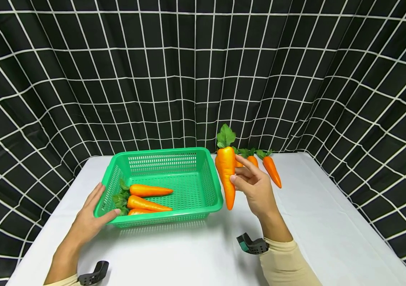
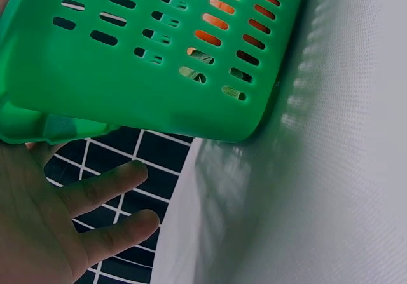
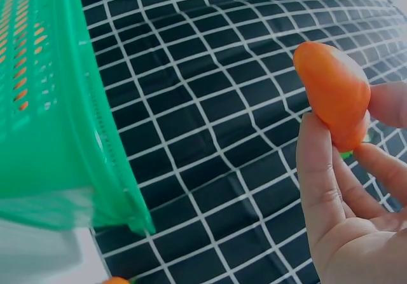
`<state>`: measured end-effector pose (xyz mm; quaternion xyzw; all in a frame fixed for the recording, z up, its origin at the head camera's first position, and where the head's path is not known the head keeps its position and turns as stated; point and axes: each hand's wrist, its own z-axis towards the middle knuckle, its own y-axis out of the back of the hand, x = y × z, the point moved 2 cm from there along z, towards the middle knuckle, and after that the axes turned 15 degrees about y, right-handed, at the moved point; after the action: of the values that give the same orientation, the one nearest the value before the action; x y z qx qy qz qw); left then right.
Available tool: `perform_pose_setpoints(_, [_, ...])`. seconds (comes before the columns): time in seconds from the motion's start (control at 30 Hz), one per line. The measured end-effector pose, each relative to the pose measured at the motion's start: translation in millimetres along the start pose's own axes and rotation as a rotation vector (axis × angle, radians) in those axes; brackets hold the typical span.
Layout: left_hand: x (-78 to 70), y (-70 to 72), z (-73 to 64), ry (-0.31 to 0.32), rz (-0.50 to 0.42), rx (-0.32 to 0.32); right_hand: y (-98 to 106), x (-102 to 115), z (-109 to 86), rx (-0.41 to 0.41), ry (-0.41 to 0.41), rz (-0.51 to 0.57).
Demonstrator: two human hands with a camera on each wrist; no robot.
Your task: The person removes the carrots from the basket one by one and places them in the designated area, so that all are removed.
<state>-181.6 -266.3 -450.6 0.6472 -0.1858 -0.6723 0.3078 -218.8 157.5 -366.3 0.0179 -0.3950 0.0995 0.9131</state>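
A green plastic basket [image 1: 167, 214] stands on the white table, with orange carrots lying in its left side; three show, their leafy tops to the left. My left hand [image 1: 89, 216] rests at its near left corner. The thumb lies over the rim, and two fingers [image 2: 111, 236] stretch out straight and spread under the basket's edge in the left wrist view. To the right of the basket, my right hand [image 1: 254, 184] pinches a carrot [image 1: 227, 172] between thumb and fingers. This carrot hangs tip down, leaves up, apart from the basket wall.
Several more carrots, including one orange carrot [image 1: 272, 171] in plain sight, lie at the table's back edge behind my right hand, which partly hides the others. A black curtain [image 1: 160, 79] with a white grid surrounds the white table [image 1: 313, 222].
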Motion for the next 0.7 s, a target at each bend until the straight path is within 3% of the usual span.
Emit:
perform_pose_setpoints(0.5, [-0.5, 1.5, -2.6, -0.003, 0.007, -0.006, 18, -13, -12.4, -0.043, -0.106, -0.077])
perform_pose_setpoints(0.7, [-0.8, 0.3, -1.3, -0.014, -0.007, -0.004, 24, -25, -19.9, -0.071, -0.183, -0.088])
